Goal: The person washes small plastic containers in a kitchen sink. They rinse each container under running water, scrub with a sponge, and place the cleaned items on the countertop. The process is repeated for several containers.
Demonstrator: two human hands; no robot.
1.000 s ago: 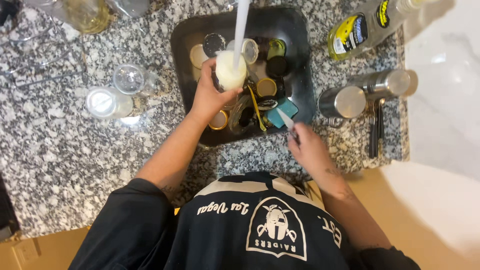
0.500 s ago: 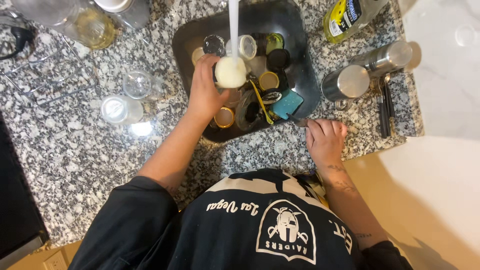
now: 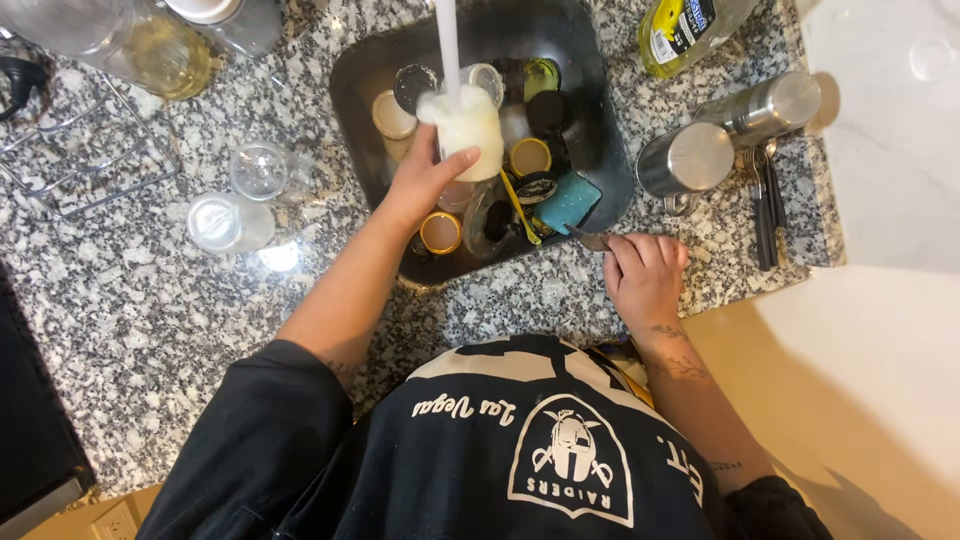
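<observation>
My left hand (image 3: 425,180) grips a foamy glass (image 3: 468,128) over the dark sink (image 3: 590,110), right under a stream of tap water (image 3: 447,45). Foam covers the glass's top. My right hand (image 3: 645,275) rests on the granite counter at the sink's front edge, fingers curled on a small metal utensil (image 3: 590,238) whose tip points to the sink. Below the glass the sink holds several jars, lids and cups, a yellow-handled tool (image 3: 520,208) and a teal sponge (image 3: 568,203).
Two clear glasses (image 3: 262,170) (image 3: 225,222) stand on the counter left of the sink, beside a wire rack (image 3: 80,150). Two steel tumblers (image 3: 730,135) lie on their sides at the right with cutlery (image 3: 765,200). A yellow soap bottle (image 3: 685,30) stands at the back.
My right hand came out of the sink and settled on the counter edge with the utensil. The left hand stays under the tap, and the foam on the glass has grown.
</observation>
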